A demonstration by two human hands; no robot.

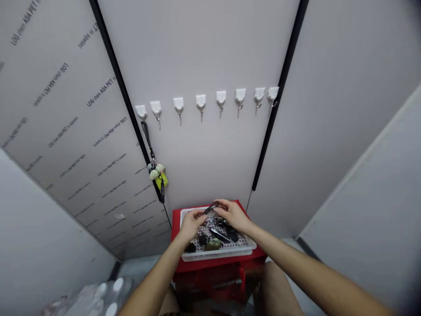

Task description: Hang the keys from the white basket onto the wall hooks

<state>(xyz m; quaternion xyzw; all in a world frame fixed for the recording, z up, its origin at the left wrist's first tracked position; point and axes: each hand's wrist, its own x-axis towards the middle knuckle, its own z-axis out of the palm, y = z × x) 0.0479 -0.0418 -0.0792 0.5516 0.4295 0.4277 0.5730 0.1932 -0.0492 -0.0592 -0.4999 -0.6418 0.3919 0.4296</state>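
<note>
Partly hidden by fingertips, a thin black strap [211,207] is held up over the far side of a white basket [217,253]. Both of its ends go under the fingers, so I cannot tell its whole shape. The left hand [190,224] pinches the near left end with thumb and fingers closed. The right hand [233,216] pinches the far right end the same way. The strap looks dark, narrow and a bit shiny, and it slants up to the right.

Under the hands, small things lie in a messy heap, and many cover each other. A long shiny black thing [219,235] and a greenish gold thing [213,244] can be seen, but what they are is hard to make out. The basket has little holes and sits on a red table [197,264].

Far off on the wall is a row of white hooks [201,101]. A bunch of charms [158,171] hangs from the one on the left end. Near left, bottles with white caps [112,287] are cut off and blurry.
</note>
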